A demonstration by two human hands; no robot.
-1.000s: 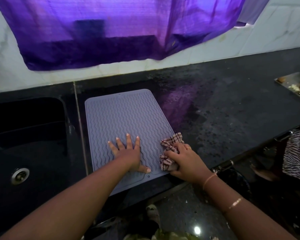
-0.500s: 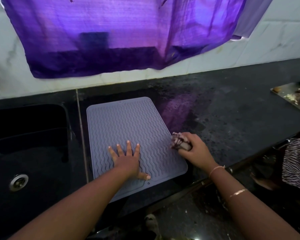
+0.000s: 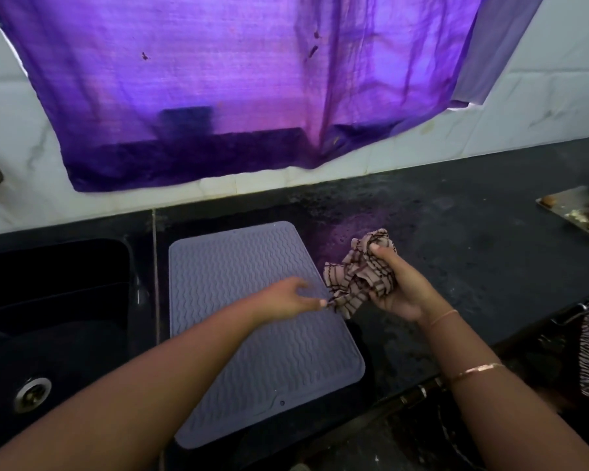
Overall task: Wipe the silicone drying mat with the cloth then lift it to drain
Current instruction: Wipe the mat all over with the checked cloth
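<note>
Now | right hand (image 3: 400,288) grips bunched cloth (image 3: 351,280) | left hand (image 3: 286,297) pinches corner (blurred)

Grey mat (image 3: 218,266) flat; striped cloth (image 3: 357,280) bunched, apparently aloft.

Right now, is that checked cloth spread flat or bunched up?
Bunched up: the checked cloth sits crumpled in the right hand, folds and a loose corner hanging down.

Backlit purple curtain (image 3: 235,79) at 12 o'clock over white tiled wall (image 3: 541,107); black speckled desk (image 3: 473,239); black sink (image 3: 48,300) at 9 o'clock.
</note>
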